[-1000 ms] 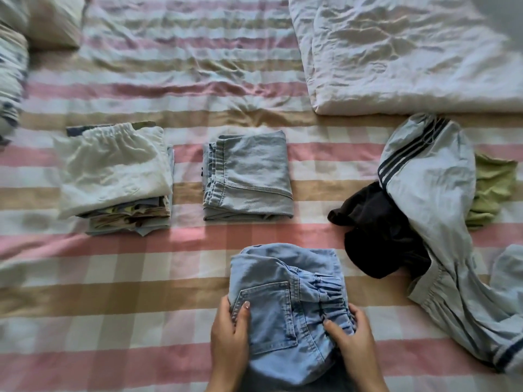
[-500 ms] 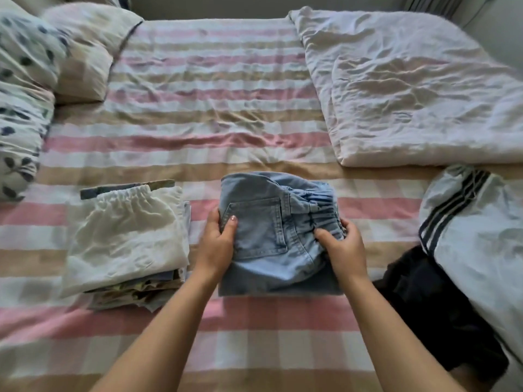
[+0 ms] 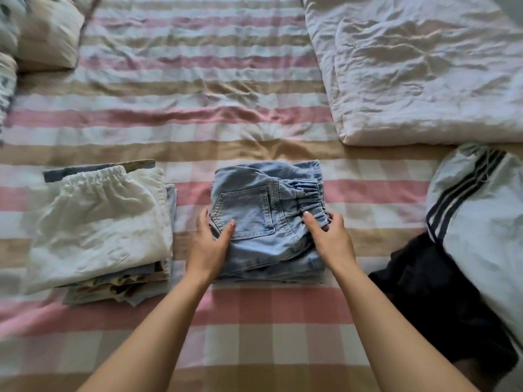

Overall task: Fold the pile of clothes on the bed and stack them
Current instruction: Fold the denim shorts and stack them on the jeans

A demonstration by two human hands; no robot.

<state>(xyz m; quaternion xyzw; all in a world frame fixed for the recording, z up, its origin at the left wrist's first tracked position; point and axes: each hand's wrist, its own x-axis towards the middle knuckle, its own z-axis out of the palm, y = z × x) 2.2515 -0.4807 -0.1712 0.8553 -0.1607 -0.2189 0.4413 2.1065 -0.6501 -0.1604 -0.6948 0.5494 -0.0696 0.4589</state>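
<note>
**Jeans sitting on denim stack, both hands gripping**

Head view: folded jeans [image 3: 263, 210] are lying mid-bed, pocket side up, with the elastic waistband facing right. They are sitting on another folded denim piece [image 3: 312, 168], whose edges are showing at the far right and along the near side.

Left hand [image 3: 210, 244] is gripping the jeans' left edge. Its thumb is lying on the pocket and its fingers [image 3: 203, 219] are held together, wrapping down the side. Right hand [image 3: 329, 236] is pinching the waistband at the right edge, thumb on top, fingers curling round the gathered cloth, tips hidden. Both forearms are reaching in from the near edge.

White stack [image 3: 99, 222] is sitting just left of the jeans, not touching. A white elastic-waist piece is lying on top, patterned pieces underneath.

On the right, a black garment [image 3: 424, 278] is lying unfolded, with a white striped garment [image 3: 481, 222] overlapping it. Crumpled duvet [image 3: 424, 66] is lying far right, pillow [image 3: 48, 32] far left. Striped sheet [image 3: 198, 123] is covering the bed.
</note>
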